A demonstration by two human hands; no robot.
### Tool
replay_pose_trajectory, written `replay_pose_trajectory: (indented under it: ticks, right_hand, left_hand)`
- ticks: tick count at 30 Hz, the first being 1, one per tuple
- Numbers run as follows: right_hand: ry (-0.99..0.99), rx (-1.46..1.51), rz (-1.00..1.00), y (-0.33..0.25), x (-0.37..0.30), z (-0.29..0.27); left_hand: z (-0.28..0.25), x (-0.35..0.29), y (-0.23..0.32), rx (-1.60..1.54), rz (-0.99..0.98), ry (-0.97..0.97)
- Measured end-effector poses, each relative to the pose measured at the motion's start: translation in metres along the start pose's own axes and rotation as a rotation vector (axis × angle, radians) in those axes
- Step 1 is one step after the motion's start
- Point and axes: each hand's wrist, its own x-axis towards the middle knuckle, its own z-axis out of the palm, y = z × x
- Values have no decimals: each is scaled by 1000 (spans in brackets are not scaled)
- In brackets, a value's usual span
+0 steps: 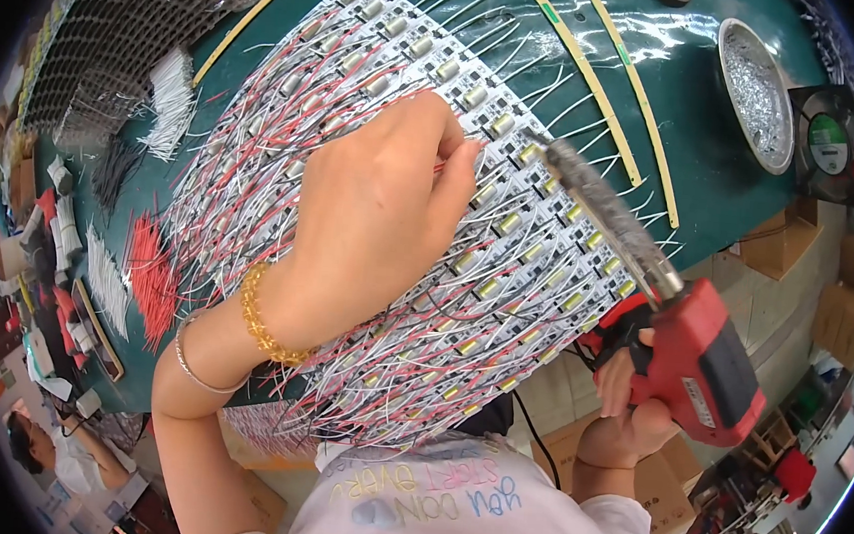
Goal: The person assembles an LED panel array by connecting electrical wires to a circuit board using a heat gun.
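A large panel of white circuit boards (449, 71), set with rows of small cylindrical parts, lies across the bench under many red, white and black wires (244, 167). My left hand (377, 198) hangs over the panel's middle, thumb and forefinger pinched on a thin wire whose end is mostly hidden by the fingers. Around the pistol grip of a red and black soldering gun (705, 364) my right hand (626, 413) is closed. The gun's long grey barrel (602, 206) points up and left, its tip over the panel, a little right of my left fingertips.
Loose bundles of red wires (152, 281), white wires (105, 282) and black wires (115, 172) lie at left on the green bench (680, 116). Yellow strips (592, 84) cross behind the panel. A metal bowl (787, 130) of shiny scraps and a black fan (830, 143) stand right. Another person (81, 456) sits lower left.
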Motion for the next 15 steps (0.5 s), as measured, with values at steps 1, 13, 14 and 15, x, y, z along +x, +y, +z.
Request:
replay_pose_trajectory:
  ticks: [1, 13, 14, 15]
  right_hand:
    - [1, -2, 2, 1, 0, -1]
    - [-8, -267, -52, 29, -17, -29]
    - [-9, -266, -53, 27, -16, -25]
    - [-8, -92, -4, 22, -15, -18]
  left_hand:
    - [-1, 1, -2, -46, -5, -21]
    - [0, 1, -5, -69, 20, -7]
    - [0, 1, -5, -64, 20, -6]
    - [0, 1, -5, -62, 21, -5]
